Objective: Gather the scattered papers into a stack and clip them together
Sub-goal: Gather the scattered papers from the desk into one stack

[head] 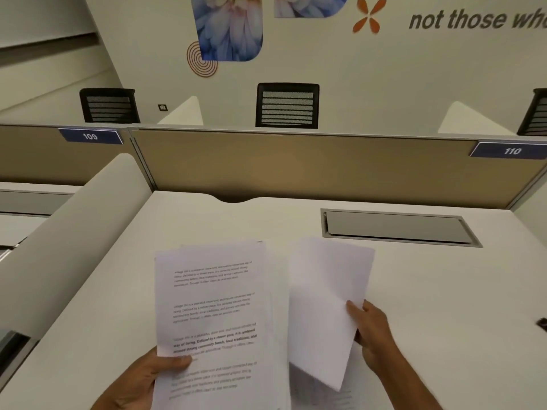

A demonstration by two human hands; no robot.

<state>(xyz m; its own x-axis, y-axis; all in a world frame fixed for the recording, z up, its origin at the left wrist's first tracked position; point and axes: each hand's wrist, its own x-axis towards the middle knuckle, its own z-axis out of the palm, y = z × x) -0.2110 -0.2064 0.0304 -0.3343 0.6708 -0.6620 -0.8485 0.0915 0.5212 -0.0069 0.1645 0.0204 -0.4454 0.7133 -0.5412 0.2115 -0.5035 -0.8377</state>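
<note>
A: Which numbers are shown?
B: "109" is printed on the left plate (90, 136), "110" on the right plate (510, 150)
A: Anything else?
B: "not those" is lettered on the wall (461, 19); "Defined by a slower pace" is printed in bold on the top sheet (213, 309)

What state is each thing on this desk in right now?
left hand, grips the printed stack at its lower left
printed stack, held, text facing up
right hand, pinches the blank sheet at its right edge
blank sheet, tilted, beside the stack
desk hatch, lid down
</note>
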